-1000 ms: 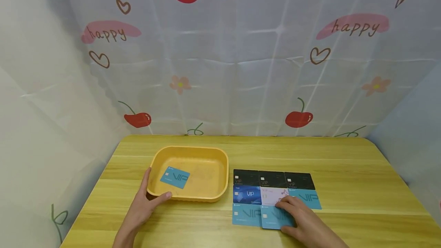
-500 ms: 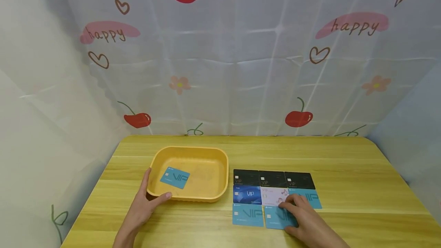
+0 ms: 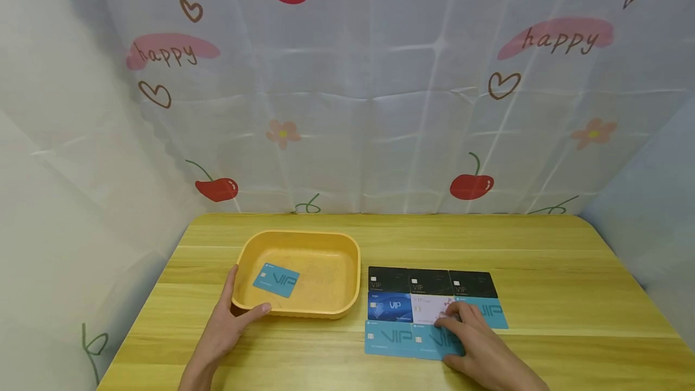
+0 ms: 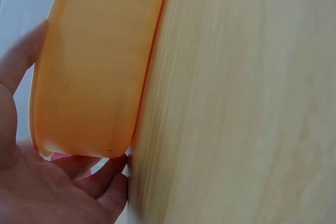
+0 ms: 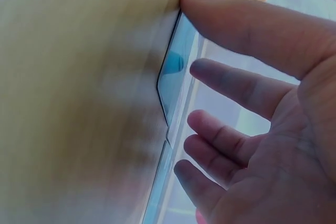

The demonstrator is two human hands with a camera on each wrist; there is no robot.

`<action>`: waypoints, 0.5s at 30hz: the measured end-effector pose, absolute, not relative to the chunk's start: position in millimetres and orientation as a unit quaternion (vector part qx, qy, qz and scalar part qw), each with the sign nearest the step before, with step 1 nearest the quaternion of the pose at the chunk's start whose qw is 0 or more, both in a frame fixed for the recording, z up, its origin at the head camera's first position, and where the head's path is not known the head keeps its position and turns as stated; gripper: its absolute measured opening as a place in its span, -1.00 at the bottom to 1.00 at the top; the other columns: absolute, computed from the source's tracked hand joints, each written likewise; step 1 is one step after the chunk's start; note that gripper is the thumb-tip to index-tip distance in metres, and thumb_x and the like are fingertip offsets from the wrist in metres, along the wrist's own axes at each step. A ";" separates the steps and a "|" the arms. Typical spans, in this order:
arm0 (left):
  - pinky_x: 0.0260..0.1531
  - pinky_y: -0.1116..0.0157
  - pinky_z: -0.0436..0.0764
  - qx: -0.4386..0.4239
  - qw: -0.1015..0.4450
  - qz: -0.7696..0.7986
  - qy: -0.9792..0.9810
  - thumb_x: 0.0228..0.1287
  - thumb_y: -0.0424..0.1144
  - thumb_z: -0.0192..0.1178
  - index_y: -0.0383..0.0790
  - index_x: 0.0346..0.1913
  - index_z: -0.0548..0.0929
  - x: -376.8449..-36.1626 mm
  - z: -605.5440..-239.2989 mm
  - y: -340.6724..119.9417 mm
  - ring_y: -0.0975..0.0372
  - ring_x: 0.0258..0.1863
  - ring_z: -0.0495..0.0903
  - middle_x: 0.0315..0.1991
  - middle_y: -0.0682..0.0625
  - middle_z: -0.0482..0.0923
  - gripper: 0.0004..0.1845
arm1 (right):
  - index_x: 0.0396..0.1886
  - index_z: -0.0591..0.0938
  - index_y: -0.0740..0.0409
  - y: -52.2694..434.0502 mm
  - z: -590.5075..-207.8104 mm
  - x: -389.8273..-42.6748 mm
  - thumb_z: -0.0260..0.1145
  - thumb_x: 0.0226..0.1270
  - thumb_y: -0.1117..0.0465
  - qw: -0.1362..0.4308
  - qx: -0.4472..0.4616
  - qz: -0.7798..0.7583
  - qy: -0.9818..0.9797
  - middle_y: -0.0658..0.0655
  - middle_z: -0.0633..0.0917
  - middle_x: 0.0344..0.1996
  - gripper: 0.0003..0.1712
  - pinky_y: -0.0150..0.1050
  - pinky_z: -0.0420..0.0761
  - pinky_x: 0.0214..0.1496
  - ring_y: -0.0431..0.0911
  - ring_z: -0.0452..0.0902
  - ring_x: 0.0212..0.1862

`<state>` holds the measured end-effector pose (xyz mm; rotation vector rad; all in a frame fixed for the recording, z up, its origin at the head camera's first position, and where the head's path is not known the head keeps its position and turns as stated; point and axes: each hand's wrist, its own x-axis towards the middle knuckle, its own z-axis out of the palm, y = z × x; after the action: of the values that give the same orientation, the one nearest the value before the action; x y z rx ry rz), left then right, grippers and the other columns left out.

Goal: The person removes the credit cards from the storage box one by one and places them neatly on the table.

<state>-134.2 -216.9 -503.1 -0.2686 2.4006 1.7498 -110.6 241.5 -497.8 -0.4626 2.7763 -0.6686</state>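
Note:
My left hand [image 3: 222,327] grips the near left corner of a yellow plastic bin [image 3: 328,279], thumb over the front rim and fingers round the side. Inside the bin lies a light blue VIP card [image 3: 276,280]. To the right, my right hand [image 3: 480,343] holds another light blue VIP card [image 3: 429,347] flat by its near and far edges, between thumb and forefinger. This card meets a matching light blue card [image 3: 388,340] on its left. In the right wrist view the thumb [image 5: 236,19] is at the card's edge, other fingers spread.
Three black cards [image 3: 429,282] form the back row. Before them lie a dark blue card [image 3: 390,308], a white floral card [image 3: 426,306] partly under my right hand, and a light blue card [image 3: 491,312]. A printed curtain [image 3: 358,107] hangs behind the wooden table [image 3: 304,355].
The card under my right hand slid slightly right, opening a gap, then back left against its neighbour, which shifted slightly left. My left hand and the bin stayed put.

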 end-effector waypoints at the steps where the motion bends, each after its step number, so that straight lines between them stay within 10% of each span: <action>1: 0.41 -0.09 -0.06 -0.089 0.079 0.586 0.802 0.19 -0.08 0.43 0.12 0.58 -0.42 -134.1 -503.0 -216.8 -0.07 0.50 -0.12 0.58 -0.21 -0.34 0.26 | 0.01 0.69 0.08 241.4 -497.6 -110.7 0.59 -0.01 0.17 0.123 -0.158 -0.230 0.952 0.05 0.42 0.03 -0.49 0.14 0.43 0.14 0.04 0.26 0.09; 15: 0.41 -0.09 -0.08 -0.088 0.076 0.588 0.801 0.19 -0.09 0.44 0.12 0.58 -0.42 -133.7 -500.7 -215.3 -0.07 0.51 -0.13 0.57 -0.21 -0.34 0.26 | 0.12 0.67 -0.13 233.0 -494.4 -108.3 0.55 0.06 -0.07 0.130 -0.157 -0.232 0.951 0.04 0.42 0.08 -0.43 0.24 0.45 0.12 0.11 0.25 0.13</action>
<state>-133.7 -215.3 -500.7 -0.2649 2.4004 1.7628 -108.3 233.0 -494.4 -0.4569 2.7637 -0.6734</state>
